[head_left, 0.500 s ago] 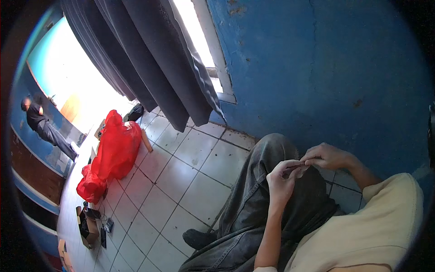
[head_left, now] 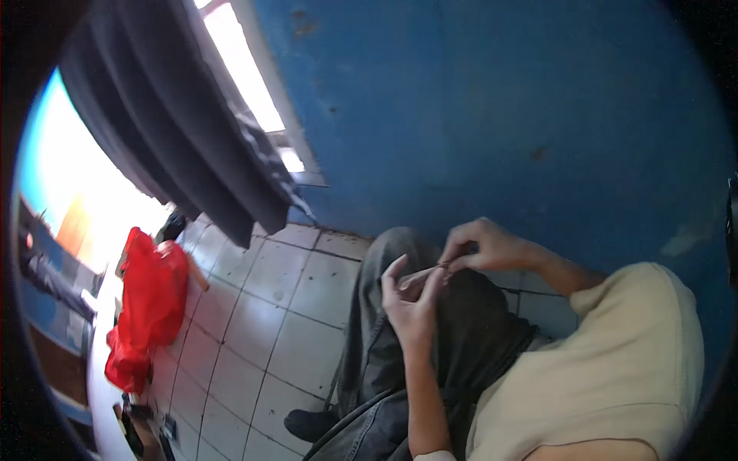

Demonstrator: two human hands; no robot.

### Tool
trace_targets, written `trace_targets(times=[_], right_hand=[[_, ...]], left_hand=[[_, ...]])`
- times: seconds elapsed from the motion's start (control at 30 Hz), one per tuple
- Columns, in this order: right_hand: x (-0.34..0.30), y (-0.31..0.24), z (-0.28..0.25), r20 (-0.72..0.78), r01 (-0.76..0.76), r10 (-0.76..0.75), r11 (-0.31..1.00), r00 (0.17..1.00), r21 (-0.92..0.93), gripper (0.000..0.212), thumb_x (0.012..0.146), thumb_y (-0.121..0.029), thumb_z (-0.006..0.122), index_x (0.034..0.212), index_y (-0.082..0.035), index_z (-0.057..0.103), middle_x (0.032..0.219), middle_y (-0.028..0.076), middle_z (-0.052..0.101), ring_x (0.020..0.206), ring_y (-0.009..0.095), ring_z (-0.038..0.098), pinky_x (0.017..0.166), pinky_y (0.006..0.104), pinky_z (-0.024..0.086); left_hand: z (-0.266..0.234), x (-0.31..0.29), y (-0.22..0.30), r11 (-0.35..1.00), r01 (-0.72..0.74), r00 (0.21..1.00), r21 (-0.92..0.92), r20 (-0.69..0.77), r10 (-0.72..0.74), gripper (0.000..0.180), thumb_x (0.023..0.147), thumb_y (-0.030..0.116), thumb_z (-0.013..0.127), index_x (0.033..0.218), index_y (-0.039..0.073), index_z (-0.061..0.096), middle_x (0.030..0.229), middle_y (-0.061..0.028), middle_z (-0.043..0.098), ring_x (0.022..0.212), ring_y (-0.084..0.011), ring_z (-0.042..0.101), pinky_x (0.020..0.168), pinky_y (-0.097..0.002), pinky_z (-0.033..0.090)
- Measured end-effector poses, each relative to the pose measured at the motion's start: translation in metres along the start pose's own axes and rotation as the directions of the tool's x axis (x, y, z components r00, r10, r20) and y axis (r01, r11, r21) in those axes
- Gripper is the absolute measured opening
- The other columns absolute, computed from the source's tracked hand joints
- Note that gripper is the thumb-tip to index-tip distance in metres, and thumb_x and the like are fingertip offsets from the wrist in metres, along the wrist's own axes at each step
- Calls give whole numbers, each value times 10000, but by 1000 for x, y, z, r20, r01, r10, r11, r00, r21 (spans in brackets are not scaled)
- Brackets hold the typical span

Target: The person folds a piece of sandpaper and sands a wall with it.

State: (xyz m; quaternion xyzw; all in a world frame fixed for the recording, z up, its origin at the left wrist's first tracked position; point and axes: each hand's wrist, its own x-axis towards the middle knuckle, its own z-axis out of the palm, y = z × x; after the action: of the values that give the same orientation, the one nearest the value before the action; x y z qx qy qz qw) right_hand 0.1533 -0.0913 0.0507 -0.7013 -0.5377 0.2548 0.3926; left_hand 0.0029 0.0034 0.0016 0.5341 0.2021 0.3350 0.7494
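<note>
Above my bent knee in dark grey trousers, my two hands meet at the fingertips. My left hand has one finger lifted away, while its thumb and other fingers reach toward the right fingertips. My right hand is bent in a pinch at that same spot. A tiny dark bit seems to show between the fingertips, too small and blurred to name.
A blue wall rises close beyond my knees. Left of it hangs a dark curtain beside a bright window. Red plastic bags and a box sit on the white tiled floor. Another person's legs show at the far left.
The view has swung, so everything sits further left. My left hand has loosened, one finger now lifted from the others. My right hand still pinches at the left fingertips.
</note>
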Motion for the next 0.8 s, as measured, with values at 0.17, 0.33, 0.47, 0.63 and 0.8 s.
trace_targets(times=[0.17,0.33,0.47,0.63,0.8], right_hand=[[2,3,1,47,-21,23,999,999,-43,234,716,-144,726,922,-44,676,866,103,671,818,188,643,734,322,498],[-1,0,-4,146,52,-33,990,989,-128,251,769,-163,690,991,-46,673,926,113,657,835,201,642,725,304,494],[-5,7,10,81,25,-7,973,997,-227,267,794,-172,668,1029,-46,662,954,135,673,835,206,649,747,305,494],[-4,4,19,-87,14,-22,996,996,-94,226,783,-195,672,956,-51,688,894,131,682,810,235,659,732,355,489],[-1,10,21,-65,-59,68,990,996,127,265,753,-124,724,1005,-53,679,915,98,690,799,135,652,711,256,508]], left_hand=[[0,3,-7,997,-55,998,-57,-33,53,532,786,-46,645,1230,-58,352,904,-180,652,819,-182,645,750,-265,519],[2,3,-17,988,-148,989,-42,-33,147,612,790,-65,622,1299,-45,283,910,-179,649,825,-174,643,777,-261,509],[9,-3,-10,989,-137,991,-48,-16,136,596,797,-70,610,1297,-48,286,955,-197,627,881,-192,629,795,-271,518],[11,-3,-11,965,1,992,-261,-123,-34,535,813,-45,611,1269,-53,330,999,-170,601,919,-185,607,833,-278,508],[10,-3,-12,951,-22,984,-308,-177,-35,507,820,-31,616,1253,-46,352,936,-122,599,901,-157,603,831,-270,505]])
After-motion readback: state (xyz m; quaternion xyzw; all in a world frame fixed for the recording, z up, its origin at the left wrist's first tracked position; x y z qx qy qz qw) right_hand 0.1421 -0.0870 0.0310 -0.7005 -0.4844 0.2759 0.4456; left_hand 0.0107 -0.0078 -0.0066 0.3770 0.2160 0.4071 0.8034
